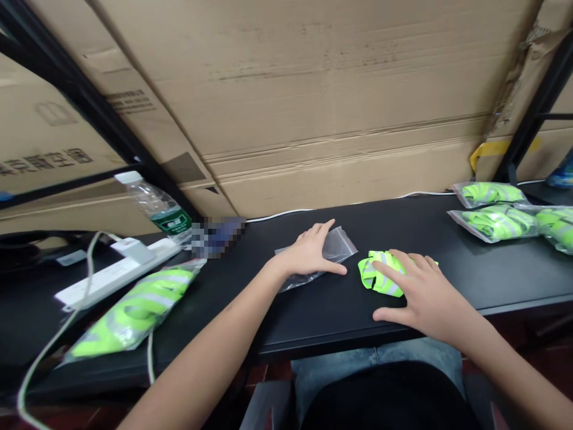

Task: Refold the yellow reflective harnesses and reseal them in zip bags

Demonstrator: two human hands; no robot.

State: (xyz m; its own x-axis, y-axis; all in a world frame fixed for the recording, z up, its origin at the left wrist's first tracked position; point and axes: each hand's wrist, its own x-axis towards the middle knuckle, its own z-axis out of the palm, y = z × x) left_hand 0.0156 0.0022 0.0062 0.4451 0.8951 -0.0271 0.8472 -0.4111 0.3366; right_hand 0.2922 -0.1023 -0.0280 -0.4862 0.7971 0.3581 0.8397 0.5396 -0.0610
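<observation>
My left hand (308,254) is over a flat clear zip bag (341,243) on the black table, its fingers spread and partly covering the bag. To the right lies a folded bundle of neon yellow-green reflective strap (380,275) with silver stripes. My right hand (416,286) rests on or just over that bundle, fingers apart and thumb stretched out to the left. The hand hides the bundle's right part. Neither hand is closed around anything.
Several bagged neon bundles (496,221) lie at the right; another bagged bundle (138,307) is at the left. Beside it are a white power strip (120,272) with a cable and a tilted plastic bottle (156,206). Cardboard (331,107) stands behind the black table (313,322).
</observation>
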